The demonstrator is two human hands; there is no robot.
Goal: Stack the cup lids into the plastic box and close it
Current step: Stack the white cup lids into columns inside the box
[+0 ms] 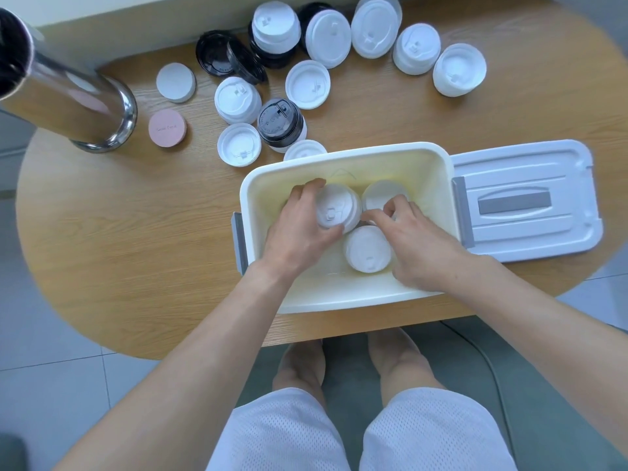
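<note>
A cream plastic box (438,164) stands open at the table's front edge. Inside it are three stacks of white cup lids. My left hand (299,229) is shut on the back left stack (336,207), thumb at its front and fingers round its far side. My right hand (418,239) pinches at the edge of that same stack, between it and the back right stack (382,195). A third stack (365,248) sits in front, between both hands. The box's white cover (523,202), with a grey handle, lies flat to the right of the box.
Several loose white lids and stacks (307,83) and black lids (224,56) are spread across the back of the wooden table (136,249). A black lid stack (280,125) stands just behind the box. A pink coaster (167,127), a white disc (175,82) and a steel column (68,96) are at left.
</note>
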